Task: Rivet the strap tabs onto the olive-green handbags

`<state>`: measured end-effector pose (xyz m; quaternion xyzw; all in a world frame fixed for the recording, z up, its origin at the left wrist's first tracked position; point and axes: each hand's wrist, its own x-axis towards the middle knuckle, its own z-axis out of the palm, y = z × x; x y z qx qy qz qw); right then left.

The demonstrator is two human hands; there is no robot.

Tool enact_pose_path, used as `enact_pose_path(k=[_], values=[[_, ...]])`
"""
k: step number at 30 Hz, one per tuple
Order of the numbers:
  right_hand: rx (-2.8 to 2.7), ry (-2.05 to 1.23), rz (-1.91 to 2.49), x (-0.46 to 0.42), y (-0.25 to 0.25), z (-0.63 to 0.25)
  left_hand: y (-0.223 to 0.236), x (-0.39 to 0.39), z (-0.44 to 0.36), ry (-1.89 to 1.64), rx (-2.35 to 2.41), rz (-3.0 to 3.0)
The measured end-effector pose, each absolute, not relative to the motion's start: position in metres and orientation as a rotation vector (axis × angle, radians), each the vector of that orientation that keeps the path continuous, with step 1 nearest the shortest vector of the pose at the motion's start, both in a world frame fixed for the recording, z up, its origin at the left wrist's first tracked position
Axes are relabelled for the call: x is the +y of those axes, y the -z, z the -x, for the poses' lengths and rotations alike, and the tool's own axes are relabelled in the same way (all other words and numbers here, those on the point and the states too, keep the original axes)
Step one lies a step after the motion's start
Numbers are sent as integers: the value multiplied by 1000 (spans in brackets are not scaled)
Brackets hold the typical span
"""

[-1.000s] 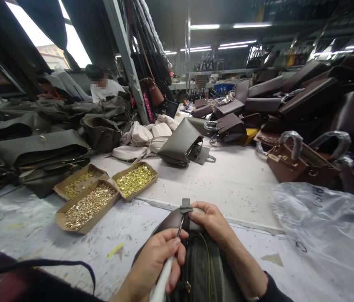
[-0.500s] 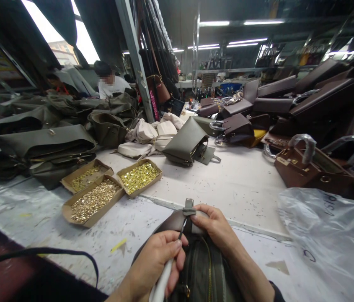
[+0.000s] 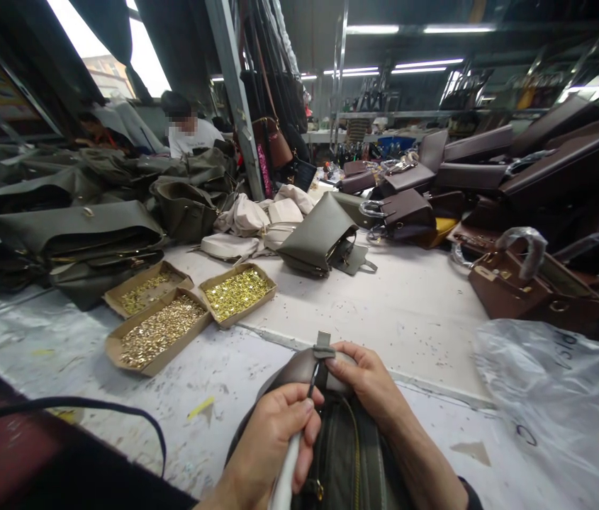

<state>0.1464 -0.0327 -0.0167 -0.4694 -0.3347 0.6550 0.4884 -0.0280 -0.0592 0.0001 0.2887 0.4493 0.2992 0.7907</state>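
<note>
**Slim tool (image 3: 287, 471) held at a strap (image 3: 323, 340) on a dark olive bag (image 3: 339, 443)**

The bag lies at the near edge of a pale worktable (image 3: 384, 304), directly in front of the wearer. The left hand (image 3: 278, 428) is closed around the tool, its fingertips gathered where the smooth white handle gives way to a thin, dark shaft. The right hand (image 3: 366, 372) pinches the strap's narrow crosswise loop between thumb and fingers. The shaft points up at that loop; whether its tip touches or goes under cannot be told.

The step in hand appears to be close work on the loop. The next move seems to call for a firm pinch and a finely guided tip.

The bag is smooth and leather-like, rounded at the top, with a gold-toothed zip (image 3: 356, 450) down its front. The strap is flat, its end squared. Beyond, to the left, three shallow cardboard trays (image 3: 171, 356) hold small, glittering gold-coloured metal pieces (image 3: 161, 329). To the right lies crumpled, clear plastic (image 3: 554, 404), marked with dark writing.
</note>
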Motion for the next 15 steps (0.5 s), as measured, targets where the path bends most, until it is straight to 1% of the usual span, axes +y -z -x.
enact_pose_path(k=[8,15], values=[[-860,-1548,1101,-33,14,-145,6,-61,26,-680,973,-598],[-732,-1664,1103,-30,22,-147,12,-54,33,-651,761,-384]])
